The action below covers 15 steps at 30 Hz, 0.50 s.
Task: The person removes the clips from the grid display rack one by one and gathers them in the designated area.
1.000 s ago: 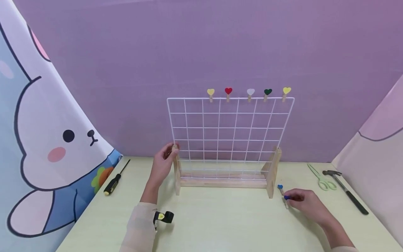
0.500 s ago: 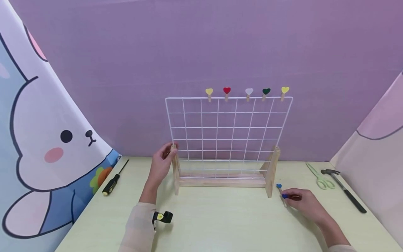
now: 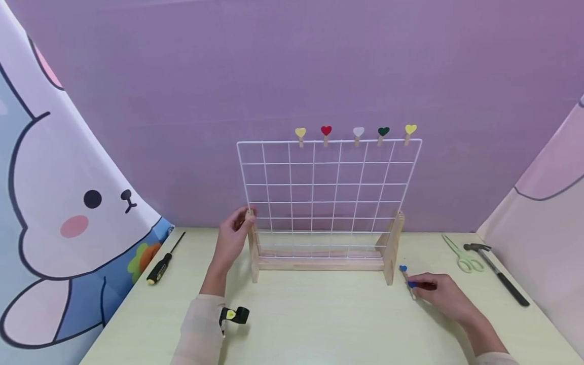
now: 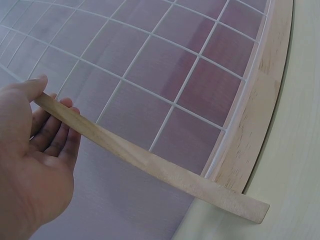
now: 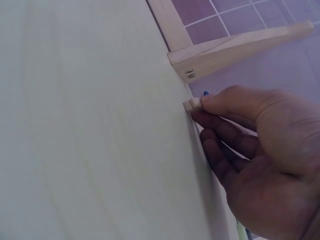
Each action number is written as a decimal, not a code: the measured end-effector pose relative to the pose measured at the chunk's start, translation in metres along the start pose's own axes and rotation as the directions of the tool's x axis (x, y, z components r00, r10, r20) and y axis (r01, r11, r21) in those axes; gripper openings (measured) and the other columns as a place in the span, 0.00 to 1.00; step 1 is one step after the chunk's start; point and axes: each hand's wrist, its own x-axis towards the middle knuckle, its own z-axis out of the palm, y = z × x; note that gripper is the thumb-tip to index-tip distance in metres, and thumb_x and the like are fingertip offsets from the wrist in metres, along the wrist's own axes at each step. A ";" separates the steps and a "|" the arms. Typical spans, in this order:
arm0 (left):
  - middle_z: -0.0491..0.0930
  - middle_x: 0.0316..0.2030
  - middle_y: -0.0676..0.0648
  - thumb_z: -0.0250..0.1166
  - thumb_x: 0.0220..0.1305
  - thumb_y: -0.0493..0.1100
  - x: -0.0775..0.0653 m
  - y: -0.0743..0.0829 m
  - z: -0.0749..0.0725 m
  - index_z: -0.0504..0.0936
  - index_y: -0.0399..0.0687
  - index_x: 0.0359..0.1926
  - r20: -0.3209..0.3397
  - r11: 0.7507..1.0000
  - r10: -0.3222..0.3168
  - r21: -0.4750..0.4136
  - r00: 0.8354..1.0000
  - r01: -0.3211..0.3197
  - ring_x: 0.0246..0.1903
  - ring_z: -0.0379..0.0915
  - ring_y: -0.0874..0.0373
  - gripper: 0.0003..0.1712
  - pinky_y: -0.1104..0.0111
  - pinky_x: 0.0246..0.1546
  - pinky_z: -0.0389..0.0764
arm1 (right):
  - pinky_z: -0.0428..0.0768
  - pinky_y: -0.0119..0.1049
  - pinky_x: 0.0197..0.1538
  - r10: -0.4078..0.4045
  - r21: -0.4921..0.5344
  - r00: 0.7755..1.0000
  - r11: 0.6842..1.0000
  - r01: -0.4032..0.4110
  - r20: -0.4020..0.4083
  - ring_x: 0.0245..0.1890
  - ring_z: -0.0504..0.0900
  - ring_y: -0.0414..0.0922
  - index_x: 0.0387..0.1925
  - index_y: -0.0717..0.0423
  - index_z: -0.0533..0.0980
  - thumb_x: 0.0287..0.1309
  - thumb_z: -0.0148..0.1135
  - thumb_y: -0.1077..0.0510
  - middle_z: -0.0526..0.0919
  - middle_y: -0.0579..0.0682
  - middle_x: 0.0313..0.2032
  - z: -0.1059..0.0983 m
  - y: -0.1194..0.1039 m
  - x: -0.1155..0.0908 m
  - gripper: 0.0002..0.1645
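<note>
A white wire grid [image 3: 319, 203] stands in a wooden base whose right upright [image 3: 393, 253] and left upright [image 4: 150, 162] flank it. My left hand [image 3: 231, 241] holds the top of the left upright, thumb on one side and fingers on the other. Low at the right, my right hand [image 3: 444, 296] pinches a small wooden clothespin [image 5: 192, 104] with a dark blue heart [image 3: 412, 285] between thumb and fingers. Just beyond it is another clothespin with a lighter blue heart [image 3: 403, 268]. Several heart clothespins, among them a red one [image 3: 326, 131], sit along the grid's top wire.
Green scissors [image 3: 464, 261] and a claw hammer [image 3: 497, 271] lie on the table [image 3: 319, 324] at the right. A black and yellow screwdriver [image 3: 159, 268] lies at the left. A purple cloth backdrop [image 3: 159, 101] hangs close behind the grid.
The whole head view has drifted slightly, so things appear a little further left. Both hands keep practically the same places, the left on the upright and the right at the clothespin.
</note>
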 end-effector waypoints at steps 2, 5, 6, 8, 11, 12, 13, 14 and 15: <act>0.82 0.60 0.40 0.64 0.75 0.47 0.000 -0.001 0.000 0.79 0.41 0.64 0.000 1.000 0.000 0.002 1.000 0.000 0.56 0.79 0.65 0.23 0.80 0.56 0.79 | 0.82 0.26 0.40 0.002 0.007 1.000 1.000 -0.002 0.001 0.40 0.79 0.27 0.53 0.61 0.84 0.63 0.70 0.61 0.87 0.62 0.52 0.000 0.001 0.000 0.18; 0.82 0.60 0.39 0.64 0.74 0.47 0.000 -0.001 -0.001 0.79 0.40 0.64 -0.002 1.000 0.001 -0.002 1.000 -0.001 0.55 0.79 0.65 0.23 0.80 0.56 0.79 | 0.83 0.26 0.42 0.000 0.011 1.000 1.000 0.000 0.000 0.41 0.80 0.26 0.54 0.61 0.84 0.63 0.70 0.61 0.87 0.62 0.53 -0.001 0.003 0.001 0.18; 0.82 0.60 0.39 0.64 0.75 0.47 0.000 -0.001 -0.001 0.79 0.40 0.64 -0.001 1.000 0.001 -0.004 1.000 -0.001 0.55 0.79 0.65 0.23 0.80 0.56 0.79 | 0.83 0.26 0.42 -0.002 0.010 1.000 1.000 0.002 -0.001 0.41 0.80 0.26 0.54 0.61 0.84 0.63 0.70 0.60 0.87 0.62 0.53 -0.001 0.003 0.001 0.18; 0.82 0.60 0.39 0.64 0.75 0.47 0.000 -0.001 -0.001 0.79 0.40 0.64 0.001 1.000 0.002 -0.008 1.000 -0.002 0.54 0.79 0.65 0.23 0.80 0.56 0.79 | 0.83 0.26 0.42 -0.006 0.011 1.000 1.000 0.006 -0.002 0.42 0.81 0.26 0.54 0.60 0.84 0.63 0.71 0.60 0.87 0.62 0.53 0.000 0.004 0.001 0.18; 0.82 0.60 0.39 0.64 0.74 0.48 0.000 -0.001 -0.001 0.79 0.41 0.64 0.005 1.000 0.006 -0.007 1.000 -0.006 0.54 0.79 0.65 0.23 0.80 0.56 0.79 | 0.83 0.25 0.43 -0.022 0.013 1.000 1.000 0.022 -0.003 0.42 0.82 0.27 0.53 0.60 0.85 0.62 0.71 0.60 0.87 0.62 0.53 0.000 0.006 0.000 0.18; 0.82 0.60 0.39 0.64 0.74 0.48 0.000 -0.001 -0.001 0.80 0.42 0.63 0.006 1.000 0.007 -0.006 1.000 -0.007 0.54 0.79 0.65 0.23 0.80 0.56 0.79 | 0.83 0.25 0.43 -0.031 0.015 1.000 0.999 0.031 -0.004 0.42 0.82 0.27 0.53 0.60 0.85 0.62 0.71 0.61 0.88 0.62 0.53 0.000 0.006 0.000 0.18; 0.82 0.60 0.40 0.64 0.74 0.48 -0.001 -0.001 0.000 0.80 0.42 0.64 0.006 1.000 0.007 -0.007 1.000 -0.007 0.55 0.79 0.65 0.23 0.80 0.56 0.79 | 0.83 0.25 0.43 -0.039 0.019 0.999 0.999 0.039 -0.004 0.42 0.82 0.27 0.53 0.60 0.85 0.62 0.71 0.61 0.88 0.62 0.52 0.000 0.007 0.000 0.18; 0.82 0.60 0.40 0.64 0.74 0.48 -0.001 -0.001 0.000 0.80 0.43 0.63 0.004 1.000 0.007 -0.005 1.000 -0.007 0.55 0.79 0.65 0.23 0.80 0.56 0.79 | 0.83 0.25 0.43 -0.049 0.021 0.999 0.999 0.049 -0.005 0.42 0.82 0.27 0.53 0.60 0.85 0.61 0.71 0.62 0.88 0.62 0.52 0.000 0.007 0.001 0.17; 0.82 0.60 0.40 0.64 0.74 0.48 -0.001 -0.001 0.000 0.80 0.43 0.63 0.004 1.000 0.007 -0.003 1.000 -0.007 0.55 0.79 0.64 0.22 0.80 0.56 0.79 | 0.83 0.25 0.43 -0.058 0.024 0.998 0.998 0.059 -0.005 0.42 0.82 0.26 0.52 0.60 0.85 0.61 0.71 0.62 0.88 0.62 0.52 0.000 0.008 0.001 0.17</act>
